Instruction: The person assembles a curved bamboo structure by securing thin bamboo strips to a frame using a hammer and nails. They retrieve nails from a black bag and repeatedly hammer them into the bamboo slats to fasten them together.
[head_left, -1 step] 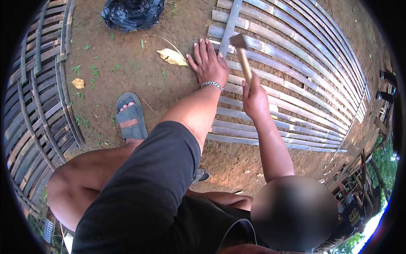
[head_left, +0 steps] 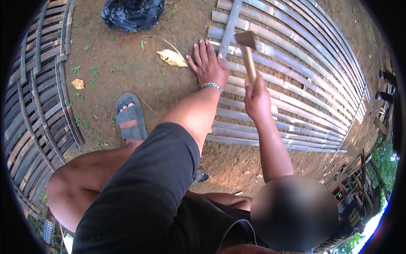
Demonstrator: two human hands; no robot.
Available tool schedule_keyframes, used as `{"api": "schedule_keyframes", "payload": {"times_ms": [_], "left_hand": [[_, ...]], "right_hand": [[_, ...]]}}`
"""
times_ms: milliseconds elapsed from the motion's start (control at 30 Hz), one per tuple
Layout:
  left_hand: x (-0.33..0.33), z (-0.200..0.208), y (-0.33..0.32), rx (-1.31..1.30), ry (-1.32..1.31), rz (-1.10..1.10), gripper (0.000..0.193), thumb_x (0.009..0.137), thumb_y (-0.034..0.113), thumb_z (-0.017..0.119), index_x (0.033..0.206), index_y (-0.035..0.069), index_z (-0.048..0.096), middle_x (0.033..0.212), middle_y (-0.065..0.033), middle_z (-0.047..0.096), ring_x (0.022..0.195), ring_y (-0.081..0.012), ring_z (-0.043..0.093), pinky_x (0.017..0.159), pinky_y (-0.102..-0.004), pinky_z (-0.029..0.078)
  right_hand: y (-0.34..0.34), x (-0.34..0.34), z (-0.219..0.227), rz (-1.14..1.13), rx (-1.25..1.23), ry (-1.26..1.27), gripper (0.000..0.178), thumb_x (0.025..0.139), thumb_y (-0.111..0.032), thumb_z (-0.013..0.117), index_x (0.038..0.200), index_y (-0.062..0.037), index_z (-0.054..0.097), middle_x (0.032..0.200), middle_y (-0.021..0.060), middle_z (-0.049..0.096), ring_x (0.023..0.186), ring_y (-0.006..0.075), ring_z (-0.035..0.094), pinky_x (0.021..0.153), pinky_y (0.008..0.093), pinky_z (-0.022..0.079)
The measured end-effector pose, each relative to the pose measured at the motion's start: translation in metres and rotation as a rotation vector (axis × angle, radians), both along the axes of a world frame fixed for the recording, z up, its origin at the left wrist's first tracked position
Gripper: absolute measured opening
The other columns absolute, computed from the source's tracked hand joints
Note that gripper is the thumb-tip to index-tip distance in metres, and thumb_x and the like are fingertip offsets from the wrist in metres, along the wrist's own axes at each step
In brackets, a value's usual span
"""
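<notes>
My left hand (head_left: 210, 63) lies flat with its fingers spread, at the left ends of the bamboo slats, beside the cross strip (head_left: 231, 29) that runs over them. A metal chain bracelet (head_left: 211, 86) circles that wrist. In my right hand (head_left: 258, 99) is a hatchet (head_left: 249, 63) with a short wooden handle and a broad dark metal head. My fingers are wrapped round the lower handle, and the head appears above the slats just right of the cross strip. The slatted bamboo panel (head_left: 292, 70) spreads over the ground beneath both hands.
A second bamboo panel (head_left: 31, 97) lies along the left. A black plastic bag (head_left: 133, 15) sits on the dirt at the top, with a dry yellow leaf (head_left: 171, 57) near my left hand. My sandalled foot (head_left: 131, 116) rests on the ground. Another person (head_left: 351, 207) is at the lower right.
The hatchet and my right hand have shifted slightly to the right, and the hatchet head has turned to show more of its broad side. My left hand stays in place.
</notes>
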State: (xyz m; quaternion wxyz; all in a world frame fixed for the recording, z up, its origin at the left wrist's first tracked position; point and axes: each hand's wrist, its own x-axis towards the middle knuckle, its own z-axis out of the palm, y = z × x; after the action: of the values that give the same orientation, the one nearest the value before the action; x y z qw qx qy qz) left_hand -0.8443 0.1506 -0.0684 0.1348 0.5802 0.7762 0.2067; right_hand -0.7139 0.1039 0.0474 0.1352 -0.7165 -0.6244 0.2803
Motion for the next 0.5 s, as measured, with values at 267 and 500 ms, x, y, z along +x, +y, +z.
{"api": "schedule_keyframes", "payload": {"times_ms": [267,500], "left_hand": [[0.002,0.004,-0.007,-0.02,-0.004,-0.001,0.06,0.094,0.028,0.052,0.147,0.0,0.046,0.16,-0.0168,0.037,0.151,-0.0367,0.026,0.122,-0.062,0.009],[-0.002,0.003,-0.003,-0.008,0.017,-0.005,0.06,0.094,0.028,0.052,0.146,0.001,0.047,0.159,-0.0167,0.037,0.151,-0.0368,0.026,0.122,-0.0626,0.01]], "right_hand": [[-0.003,-0.004,0.008,0.022,-0.132,-0.078,0.05,0.098,-0.017,0.06,0.145,-0.0081,0.042,0.095,0.0293,0.069,0.088,0.0496,0.068,0.072,0.0547,0.055],[-0.004,-0.007,0.01,-0.028,0.265,0.144,0.043,0.098,-0.013,0.061,0.139,-0.0063,0.048,0.103,0.0306,0.068,0.088,0.0503,0.067,0.074,0.0543,0.054]]}}
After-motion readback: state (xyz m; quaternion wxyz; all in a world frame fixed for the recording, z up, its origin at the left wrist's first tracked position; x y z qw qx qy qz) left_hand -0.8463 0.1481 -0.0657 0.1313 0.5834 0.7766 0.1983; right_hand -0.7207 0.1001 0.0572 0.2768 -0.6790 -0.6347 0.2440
